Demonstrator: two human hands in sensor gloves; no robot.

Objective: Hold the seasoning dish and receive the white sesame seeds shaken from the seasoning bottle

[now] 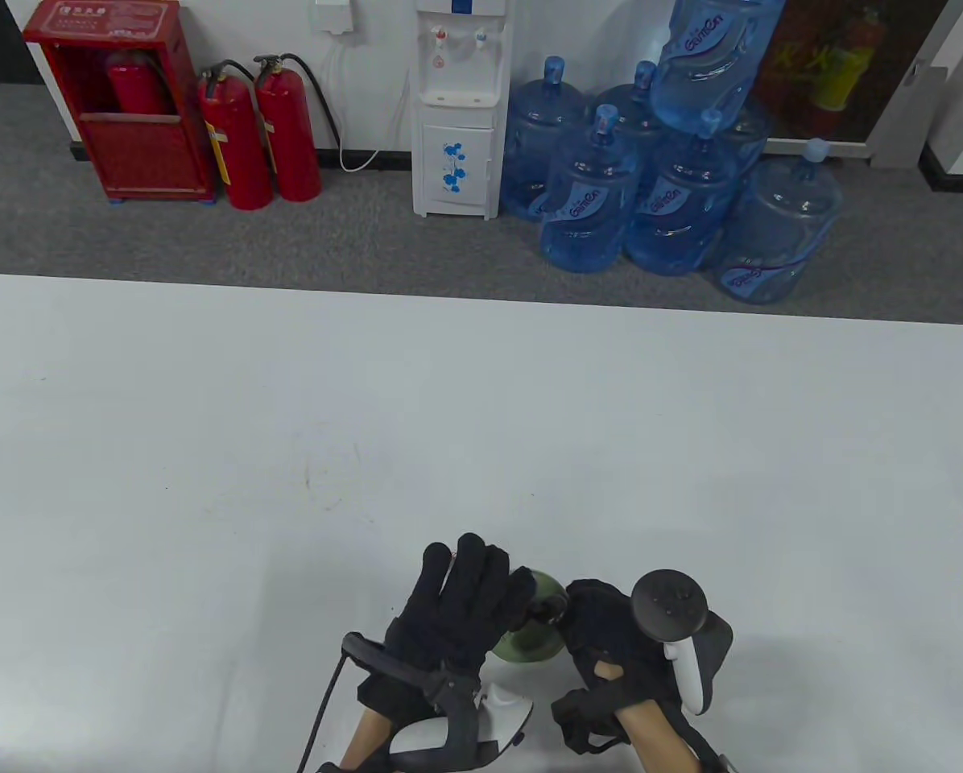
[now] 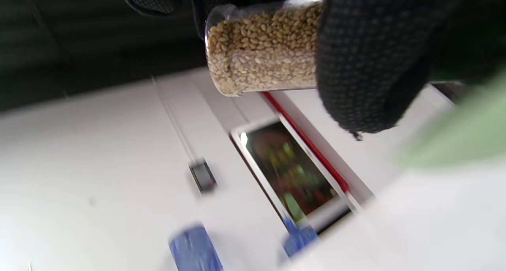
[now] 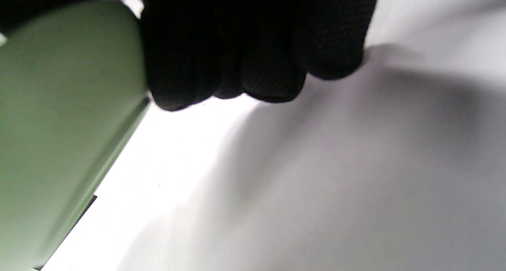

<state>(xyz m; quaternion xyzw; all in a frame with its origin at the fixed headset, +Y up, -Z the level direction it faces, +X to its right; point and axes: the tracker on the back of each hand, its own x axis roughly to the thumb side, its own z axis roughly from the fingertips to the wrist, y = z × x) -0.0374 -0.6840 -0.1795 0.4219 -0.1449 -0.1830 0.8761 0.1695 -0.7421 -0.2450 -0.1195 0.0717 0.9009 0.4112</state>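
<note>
A green seasoning dish [image 1: 530, 644] sits low over the table's front edge, between my two hands. My right hand [image 1: 602, 636] holds it at its right rim. In the right wrist view the curled fingers [image 3: 257, 57] close beside the dish [image 3: 59, 124]. My left hand [image 1: 465, 596] reaches over the dish from the left and grips a clear seasoning bottle [image 2: 265, 45] full of pale sesame seeds. The bottle lies tilted, and its dark top [image 1: 543, 609] hangs over the dish. In the left wrist view the dish is a green blur [image 2: 466, 132]. No falling seeds can be made out.
The white table [image 1: 481, 451] stretches wide beyond the hands. Behind it on the floor stand a water dispenser [image 1: 459, 113], several blue water jugs [image 1: 675, 201] and red fire extinguishers [image 1: 260, 129].
</note>
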